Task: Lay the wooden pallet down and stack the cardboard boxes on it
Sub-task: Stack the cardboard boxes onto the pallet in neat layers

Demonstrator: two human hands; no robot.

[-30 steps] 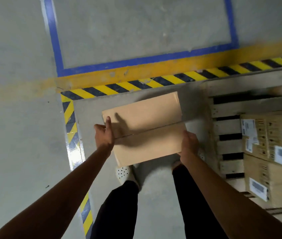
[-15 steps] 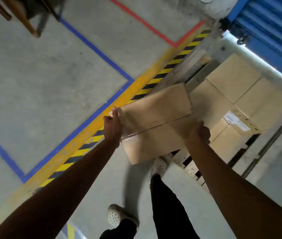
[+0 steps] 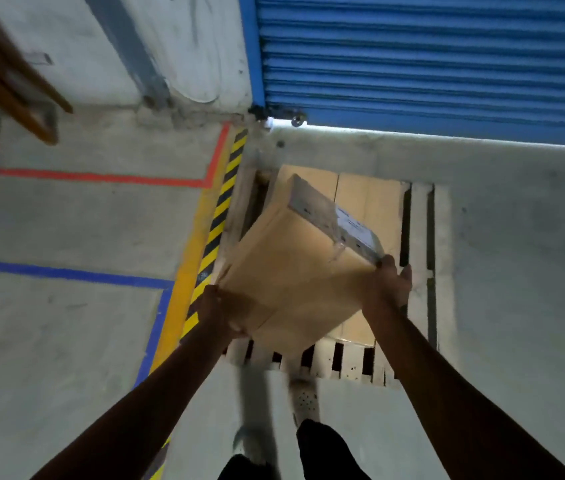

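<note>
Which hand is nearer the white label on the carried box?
Right. The right hand grips the box corner beside the label; the left hand holds the opposite corner.

both arms out fwd, l hand (image 3: 220, 311) & r hand (image 3: 390, 287) gripping opp. corners of tilted box (image 3: 295, 271).

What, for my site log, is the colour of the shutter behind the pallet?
Blue, horizontally ribbed; the shutter shows best in the head view, beyond the wooden pallet.
</note>
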